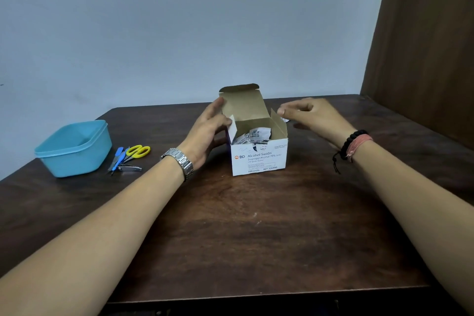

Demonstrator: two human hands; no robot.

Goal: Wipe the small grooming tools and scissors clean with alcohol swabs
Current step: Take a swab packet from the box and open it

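Getting a swab out is the step in hand: the alcohol swab box (pixel 259 155) sits open mid-table, toward the far edge, sachets (pixel 252 136) visible inside. Left hand (pixel 205 131) grips the box's left side, steadying it. Right hand (pixel 307 113) hovers just right of the side flap, fingers curled, maybe pinching a sachet (blurred, cannot tell). Scissors (pixel 137 152) and small grooming tools (pixel 123 163) lie untouched near the left edge, beside the blue tub (pixel 74 149). Next likely: tear a sachet, then reach left for a tool.

The white box (pixel 259 159) front reads "BD Alcohol Swabs, Isopropyl Alcohol 70% (v/v)", plus "100 Units" and "REF 126900" lower down.
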